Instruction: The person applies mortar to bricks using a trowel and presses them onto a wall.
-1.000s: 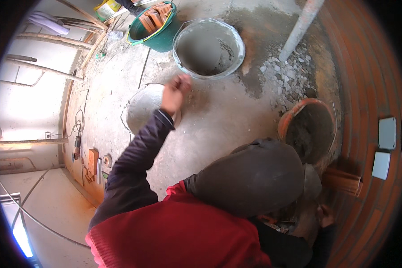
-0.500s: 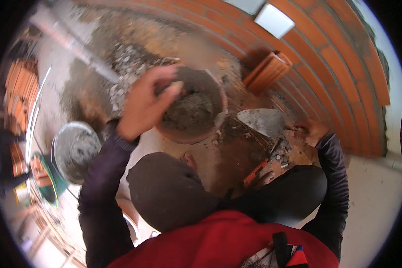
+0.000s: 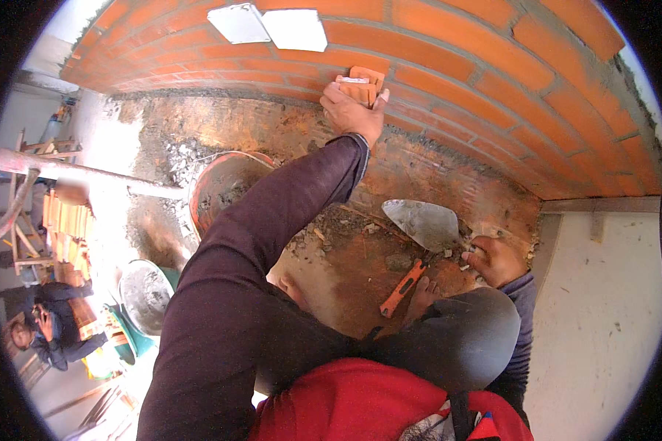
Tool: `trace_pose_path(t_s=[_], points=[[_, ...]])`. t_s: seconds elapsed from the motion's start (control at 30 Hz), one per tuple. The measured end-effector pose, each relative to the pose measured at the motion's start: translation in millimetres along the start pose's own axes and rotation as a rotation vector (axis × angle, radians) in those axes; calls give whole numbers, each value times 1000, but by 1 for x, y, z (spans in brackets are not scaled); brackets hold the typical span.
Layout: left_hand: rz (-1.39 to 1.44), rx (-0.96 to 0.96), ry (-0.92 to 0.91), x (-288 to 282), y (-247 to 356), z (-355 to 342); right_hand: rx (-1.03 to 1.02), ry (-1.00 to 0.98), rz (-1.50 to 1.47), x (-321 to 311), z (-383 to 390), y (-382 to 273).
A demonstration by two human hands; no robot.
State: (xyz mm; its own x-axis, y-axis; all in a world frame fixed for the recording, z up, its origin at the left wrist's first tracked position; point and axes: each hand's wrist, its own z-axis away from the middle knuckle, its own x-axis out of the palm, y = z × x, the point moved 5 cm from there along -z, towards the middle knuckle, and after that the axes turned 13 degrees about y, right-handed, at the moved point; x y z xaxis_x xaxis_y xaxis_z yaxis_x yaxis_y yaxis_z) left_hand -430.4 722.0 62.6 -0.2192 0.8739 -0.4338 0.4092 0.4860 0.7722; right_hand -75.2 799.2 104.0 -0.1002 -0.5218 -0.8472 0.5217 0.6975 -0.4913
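Note:
Near the foot of the brick wall (image 3: 463, 51), my left hand (image 3: 351, 114) grips an orange brick piece (image 3: 358, 90) with a pale streak on top, held upright at the wall. My right hand (image 3: 496, 259) holds the handle of a mortar-coated trowel (image 3: 423, 220), its blade pointing left just above the ground. Beside it, by my bare foot, lies an orange-and-black tool (image 3: 397, 296). An orange bucket of mortar (image 3: 217, 189) stands left of the trowel, partly hidden behind my left sleeve.
Two white plates (image 3: 294, 29) are on the wall. A long pole (image 3: 140, 182) reaches in from the left. A grey mortar bucket (image 3: 143, 290), a green tub (image 3: 121, 338) and stacked bricks (image 3: 66, 224) stand at the left, with a person (image 3: 55, 323) among them.
My head has turned toward the brick wall. My left hand moved from over the orange bucket to the wall, where it now holds a brick piece. My right hand still holds the trowel.

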Motion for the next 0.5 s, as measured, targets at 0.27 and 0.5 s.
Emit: trace_pose_path(t_s=[0.27, 0.5], points=[[380, -113, -228, -41, 16, -2, 36, 83, -414, 29, -12, 65], [551, -341, -233, -198, 71, -87, -32, 130, -411, 30, -42, 84]])
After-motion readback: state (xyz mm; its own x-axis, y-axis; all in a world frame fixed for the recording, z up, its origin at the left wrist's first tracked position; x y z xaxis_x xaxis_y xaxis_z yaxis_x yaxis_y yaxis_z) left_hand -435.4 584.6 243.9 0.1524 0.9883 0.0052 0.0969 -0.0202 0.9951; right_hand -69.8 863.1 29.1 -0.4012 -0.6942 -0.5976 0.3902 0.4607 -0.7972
